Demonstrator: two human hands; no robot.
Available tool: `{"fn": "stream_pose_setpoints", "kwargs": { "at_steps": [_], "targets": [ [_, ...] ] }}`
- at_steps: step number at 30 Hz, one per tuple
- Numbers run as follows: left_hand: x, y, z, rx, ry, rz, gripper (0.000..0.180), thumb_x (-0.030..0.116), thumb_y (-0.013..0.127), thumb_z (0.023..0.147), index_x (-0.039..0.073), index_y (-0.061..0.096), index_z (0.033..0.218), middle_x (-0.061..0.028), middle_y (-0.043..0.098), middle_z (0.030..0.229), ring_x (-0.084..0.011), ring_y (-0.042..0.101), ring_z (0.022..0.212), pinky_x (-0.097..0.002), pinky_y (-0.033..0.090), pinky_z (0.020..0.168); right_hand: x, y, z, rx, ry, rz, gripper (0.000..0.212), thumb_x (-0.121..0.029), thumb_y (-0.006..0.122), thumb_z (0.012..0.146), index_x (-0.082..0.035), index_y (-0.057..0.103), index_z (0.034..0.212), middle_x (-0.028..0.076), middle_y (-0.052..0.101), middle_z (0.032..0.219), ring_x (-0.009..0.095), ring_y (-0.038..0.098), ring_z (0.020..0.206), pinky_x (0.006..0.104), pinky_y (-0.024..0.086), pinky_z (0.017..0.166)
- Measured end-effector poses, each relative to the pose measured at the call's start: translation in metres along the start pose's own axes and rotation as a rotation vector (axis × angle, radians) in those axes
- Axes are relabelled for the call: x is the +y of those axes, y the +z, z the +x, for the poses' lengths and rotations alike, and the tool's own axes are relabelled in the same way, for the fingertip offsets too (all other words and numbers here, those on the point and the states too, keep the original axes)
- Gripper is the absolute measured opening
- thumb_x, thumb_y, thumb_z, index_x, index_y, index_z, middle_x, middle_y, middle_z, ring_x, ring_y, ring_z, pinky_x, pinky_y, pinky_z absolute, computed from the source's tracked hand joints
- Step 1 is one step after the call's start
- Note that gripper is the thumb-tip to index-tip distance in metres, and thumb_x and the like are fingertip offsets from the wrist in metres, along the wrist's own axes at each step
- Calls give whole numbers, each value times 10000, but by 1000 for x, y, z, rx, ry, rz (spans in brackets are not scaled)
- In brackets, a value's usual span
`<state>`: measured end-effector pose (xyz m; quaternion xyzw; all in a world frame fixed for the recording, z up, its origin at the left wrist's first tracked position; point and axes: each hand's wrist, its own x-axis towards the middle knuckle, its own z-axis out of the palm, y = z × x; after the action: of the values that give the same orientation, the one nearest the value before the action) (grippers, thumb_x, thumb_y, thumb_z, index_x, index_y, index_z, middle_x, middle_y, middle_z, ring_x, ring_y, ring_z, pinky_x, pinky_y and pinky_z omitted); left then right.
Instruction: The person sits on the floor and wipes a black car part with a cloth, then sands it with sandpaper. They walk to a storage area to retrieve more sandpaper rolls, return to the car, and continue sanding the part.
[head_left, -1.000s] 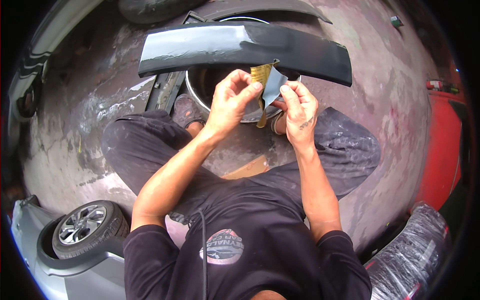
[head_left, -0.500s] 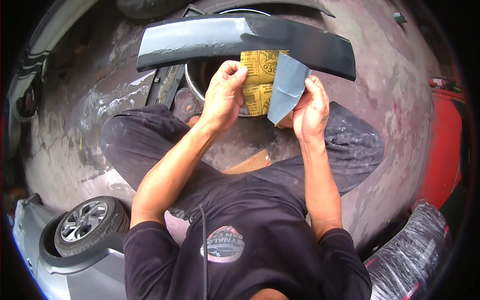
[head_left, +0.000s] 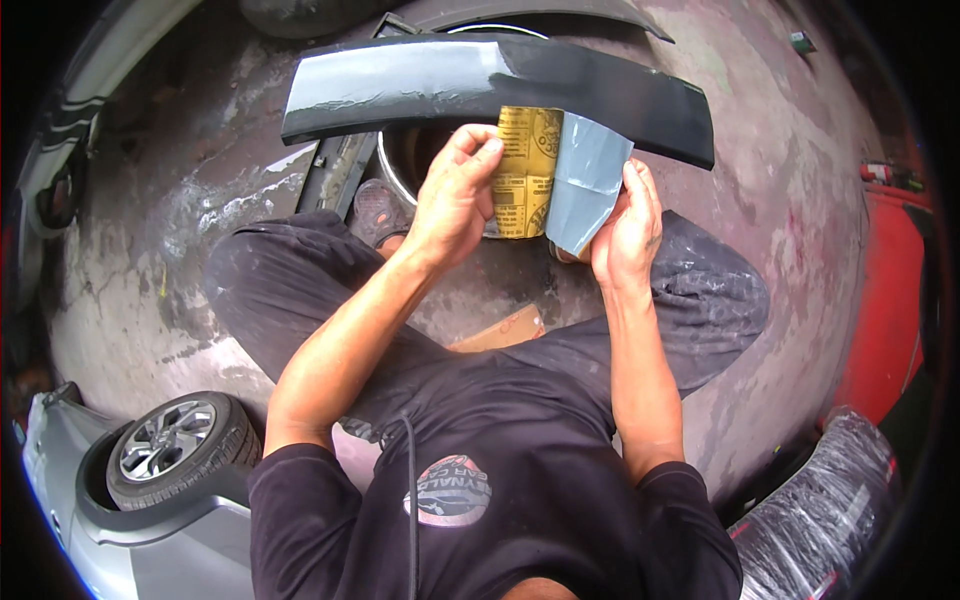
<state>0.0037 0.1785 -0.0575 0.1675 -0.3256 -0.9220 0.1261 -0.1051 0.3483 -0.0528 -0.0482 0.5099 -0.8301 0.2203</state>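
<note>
At far left I see a silver spoked wheel (head_left: pixel 168 440) with black tyre, then a long, curved, dark glossy panel (head_left: pixel 400 88). Overlapping its lower edge in my view is a creased yellow-and-grey paper sheet (head_left: pixel 525 175): the left hand (head_left: pixel 458 195) pinches its yellow edge, the right hand (head_left: pixel 628 228) its grey edge.

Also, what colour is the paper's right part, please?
The right part is blue-grey, clearest in head view.

The left head-worn fisheye camera looks steeply down, close above a black short-sleeved shirt (head_left: pixel 570 470), facing past two bare hands (head_left: pixel 455 200) to the stained grey floor (head_left: pixel 790 240).
</note>
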Motion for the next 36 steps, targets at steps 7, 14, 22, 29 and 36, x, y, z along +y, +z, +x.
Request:
{"fn": "stream_pose_setpoints", "kwargs": {
  "at_steps": [7,14,22,29,36],
  "targets": [
    [-1,18,-12,-377,421,1112,425,163,599,1001,66,608,1415,-236,323,1642,-404,305,1527,-485,250,1239,18,22,-17,-120,-64,-30,318,-181,570,1062,-34,520,1340,81,615,1286,168,591,1175,354,473,1034],
    [-5,17,-13,-205,682,1219,608,108,754,832,46,562,1406,-242,474,1511,-429,436,1422,-491,411,1145,4,21,-15,-14,14,11,313,-99,581,1037,12,559,1328,98,666,1199,173,655,1097,318,538,940],
    [40,37,-12,-94,520,1044,569,43,710,854,-28,517,1385,-239,639,1285,-381,662,1189,-424,519,1017,-37,35,-27,-218,5,-178,331,-137,571,1049,18,597,1341,162,684,1221,250,691,1098,393,583,957],
    [235,-11,169,96,549,907,648,148,794,889,-4,491,1442,-153,644,1259,-206,663,1038,-362,561,826,-45,3,-27,-172,-44,-285,283,-54,579,1026,25,638,1291,151,725,1110,216,726,954,335,592,860],
    [335,-128,235,696,583,1459,863,435,799,836,3,458,1501,-248,609,1396,-363,589,1308,-422,450,1108,-73,-14,-55,-77,-51,-370,258,-30,584,1007,41,660,1243,121,725,1038,183,707,902,313,576,844]
  ]
}}
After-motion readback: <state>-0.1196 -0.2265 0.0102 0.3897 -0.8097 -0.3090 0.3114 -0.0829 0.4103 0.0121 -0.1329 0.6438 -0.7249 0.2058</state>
